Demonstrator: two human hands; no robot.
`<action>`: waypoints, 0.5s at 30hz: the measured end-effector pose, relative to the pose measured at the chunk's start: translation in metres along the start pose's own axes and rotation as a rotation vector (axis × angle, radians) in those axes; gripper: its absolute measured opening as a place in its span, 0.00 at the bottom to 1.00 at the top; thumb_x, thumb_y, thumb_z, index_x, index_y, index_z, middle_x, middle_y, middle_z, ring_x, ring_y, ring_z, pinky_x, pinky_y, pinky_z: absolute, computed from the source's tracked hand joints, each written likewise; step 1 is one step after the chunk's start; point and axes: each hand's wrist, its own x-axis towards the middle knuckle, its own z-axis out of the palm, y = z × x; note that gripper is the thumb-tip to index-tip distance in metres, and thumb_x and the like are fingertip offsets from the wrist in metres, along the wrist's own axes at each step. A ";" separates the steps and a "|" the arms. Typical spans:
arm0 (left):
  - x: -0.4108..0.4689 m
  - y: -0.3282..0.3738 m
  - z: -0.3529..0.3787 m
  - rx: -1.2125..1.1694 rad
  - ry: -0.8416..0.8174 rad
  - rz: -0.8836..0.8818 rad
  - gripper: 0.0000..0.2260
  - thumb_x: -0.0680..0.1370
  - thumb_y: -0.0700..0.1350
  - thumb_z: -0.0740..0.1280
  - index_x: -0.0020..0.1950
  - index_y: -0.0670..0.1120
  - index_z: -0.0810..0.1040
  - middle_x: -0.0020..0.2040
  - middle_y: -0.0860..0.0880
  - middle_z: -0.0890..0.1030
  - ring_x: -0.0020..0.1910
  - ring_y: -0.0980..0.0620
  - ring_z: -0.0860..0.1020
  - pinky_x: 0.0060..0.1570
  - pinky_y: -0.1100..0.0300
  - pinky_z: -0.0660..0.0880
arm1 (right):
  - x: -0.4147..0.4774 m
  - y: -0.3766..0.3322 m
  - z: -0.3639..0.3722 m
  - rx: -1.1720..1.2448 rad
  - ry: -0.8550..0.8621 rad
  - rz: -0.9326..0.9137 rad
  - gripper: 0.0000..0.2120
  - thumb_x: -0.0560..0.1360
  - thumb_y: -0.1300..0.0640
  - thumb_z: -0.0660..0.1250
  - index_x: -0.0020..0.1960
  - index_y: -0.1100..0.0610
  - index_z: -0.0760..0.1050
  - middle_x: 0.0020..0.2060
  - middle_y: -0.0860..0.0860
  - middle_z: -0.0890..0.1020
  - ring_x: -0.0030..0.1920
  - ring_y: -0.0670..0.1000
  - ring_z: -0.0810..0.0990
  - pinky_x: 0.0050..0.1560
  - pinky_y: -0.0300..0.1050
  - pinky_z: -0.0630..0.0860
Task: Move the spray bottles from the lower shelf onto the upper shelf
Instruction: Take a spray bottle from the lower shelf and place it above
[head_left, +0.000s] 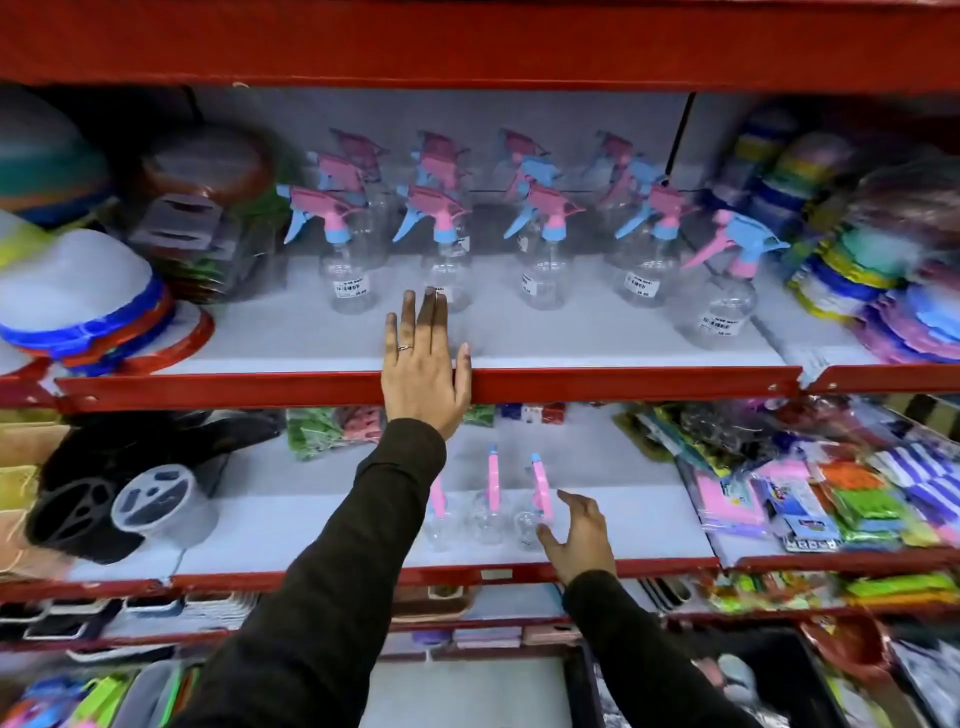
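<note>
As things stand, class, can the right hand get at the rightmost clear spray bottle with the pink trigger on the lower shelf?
Probably yes: the right hand is open beside the rightmost clear spray bottle, with nothing between them.

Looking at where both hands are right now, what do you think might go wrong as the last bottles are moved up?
The right hand reaches open for the rightmost of three clear bottles on the lower shelf; they stand close together, so grabbing one may topple its neighbours. The upper shelf is already crowded with rows of spray bottles, so a new one could knock the front row. The left hand, flat over the shelf edge, may block placement.
</note>
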 end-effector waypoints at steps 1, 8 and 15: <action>0.000 0.000 0.000 0.007 -0.006 -0.014 0.29 0.83 0.54 0.48 0.81 0.41 0.55 0.82 0.45 0.55 0.82 0.45 0.47 0.80 0.45 0.47 | 0.003 0.000 0.005 0.045 -0.009 0.031 0.25 0.74 0.54 0.72 0.69 0.58 0.72 0.66 0.56 0.74 0.67 0.56 0.73 0.66 0.42 0.67; 0.003 -0.002 0.006 0.047 0.013 0.005 0.28 0.83 0.53 0.48 0.80 0.40 0.57 0.82 0.45 0.57 0.82 0.43 0.49 0.80 0.45 0.48 | 0.015 -0.003 0.031 0.224 -0.071 0.196 0.29 0.70 0.58 0.77 0.68 0.55 0.72 0.62 0.53 0.75 0.62 0.56 0.77 0.62 0.41 0.70; 0.004 -0.001 0.006 0.052 0.014 0.000 0.28 0.83 0.53 0.47 0.81 0.41 0.56 0.82 0.45 0.56 0.82 0.43 0.48 0.80 0.46 0.44 | 0.021 0.006 0.037 0.268 0.033 0.224 0.27 0.65 0.59 0.80 0.61 0.53 0.76 0.54 0.50 0.79 0.56 0.57 0.80 0.60 0.46 0.75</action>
